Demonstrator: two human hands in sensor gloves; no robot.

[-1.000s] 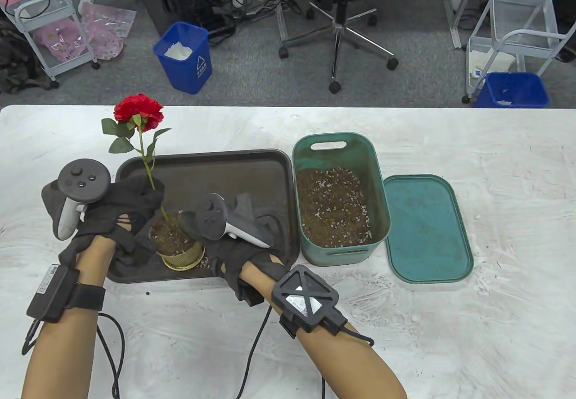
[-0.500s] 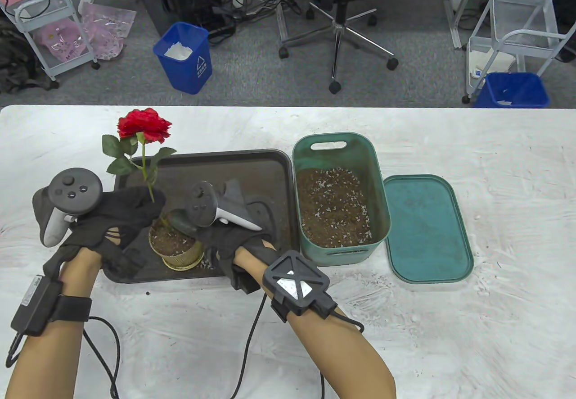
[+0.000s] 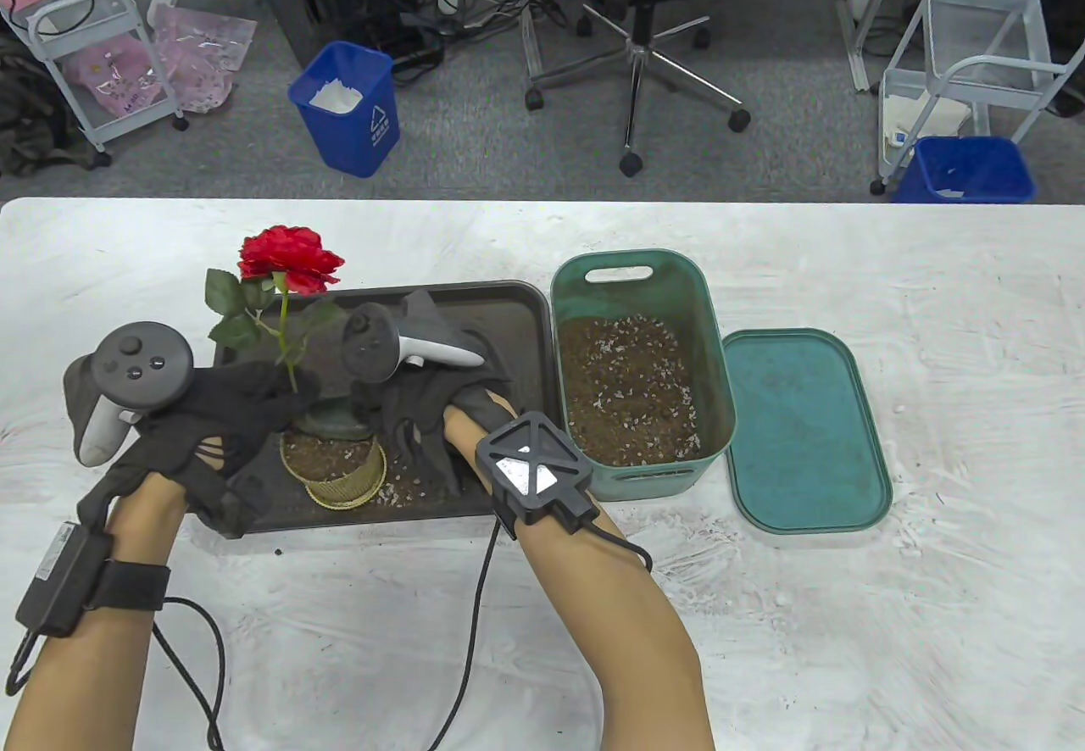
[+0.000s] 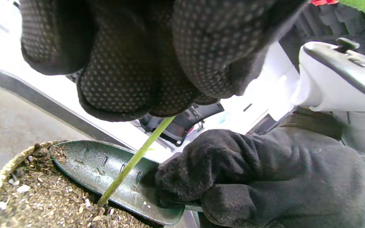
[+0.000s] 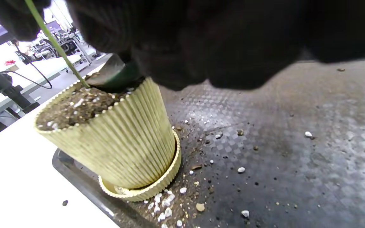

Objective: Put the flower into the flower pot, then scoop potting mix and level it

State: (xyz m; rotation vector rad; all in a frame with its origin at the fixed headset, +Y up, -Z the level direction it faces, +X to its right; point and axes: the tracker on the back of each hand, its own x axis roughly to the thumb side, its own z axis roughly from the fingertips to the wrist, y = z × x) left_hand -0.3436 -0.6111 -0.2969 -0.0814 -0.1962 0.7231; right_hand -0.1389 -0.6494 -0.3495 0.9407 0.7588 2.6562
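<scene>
A red flower (image 3: 288, 255) stands with its green stem (image 4: 135, 160) in the soil of a ribbed yellow pot (image 3: 335, 467), which sits on a dark tray (image 3: 509, 319). My left hand (image 3: 292, 382) pinches the stem just above the pot. My right hand (image 3: 398, 420) grips the handle of a green trowel (image 3: 335, 422). The trowel blade (image 4: 106, 171) lies on the soil at the pot's far rim, right against the stem. In the right wrist view the pot (image 5: 116, 142) is full of mix, and the trowel (image 5: 116, 74) rests at its rim.
A green bin (image 3: 644, 272) holding potting mix stands right of the tray, with its lid (image 3: 805, 429) lying flat beside it. Spilled crumbs of soil and white grit lie on the tray (image 5: 280, 142) around the pot's saucer.
My right hand swung away from me with the trowel, whose blade now lies at the pot's far rim. The flower head dropped lower and shifted right; my left hand barely moved.
</scene>
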